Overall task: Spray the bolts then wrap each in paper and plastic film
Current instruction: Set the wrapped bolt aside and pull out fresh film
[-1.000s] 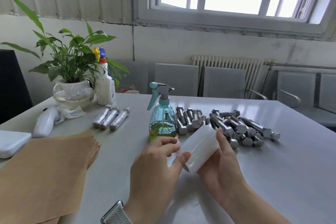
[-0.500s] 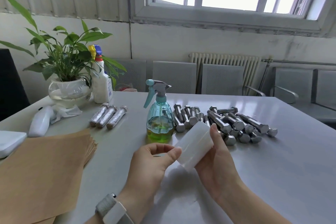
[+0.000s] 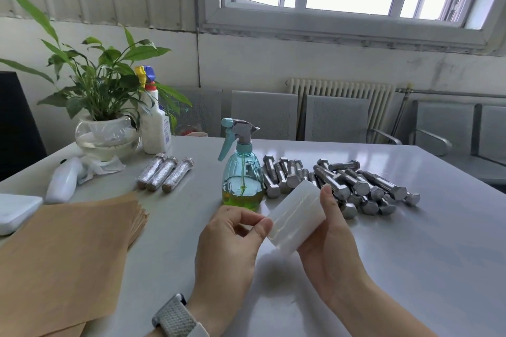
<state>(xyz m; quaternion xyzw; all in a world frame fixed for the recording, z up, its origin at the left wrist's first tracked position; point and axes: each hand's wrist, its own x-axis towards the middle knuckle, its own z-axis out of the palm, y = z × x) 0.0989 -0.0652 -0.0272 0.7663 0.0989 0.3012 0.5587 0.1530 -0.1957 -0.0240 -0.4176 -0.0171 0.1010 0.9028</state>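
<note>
From the head camera, both hands meet low in the middle over the grey table [image 3: 410, 268]. The right hand [image 3: 328, 249] cradles a roll of plastic film [image 3: 297, 217] from below, its palm turned up and its fingers curled round the far side of the roll, one fingertip showing on top at the roll's far end. The left hand [image 3: 230, 246] closes in on the roll's near end, thumb and forefinger pinching at the edge of the film there; a watch with a grey woven band [image 3: 175, 319] sits on that wrist. Just beyond the left hand stands a teal spray bottle [image 3: 242, 180] with greenish liquid in its base, upright on the table. Just beyond the right hand's fingertips, and running off to its right, lies a heap of bare steel bolts [image 3: 342, 183], heads and threaded shanks jumbled together. Farther out, beyond and to the left of the left hand, three wrapped bolts [image 3: 164, 175] lie side by side, touching. To the left of the left hand is a stack of brown paper sheets [image 3: 63, 254], flat on the table. Well beyond that stack stand a potted plant [image 3: 106, 107] in a glass bowl and a white bottle [image 3: 154, 123] with a coloured trigger just beside it.
</note>
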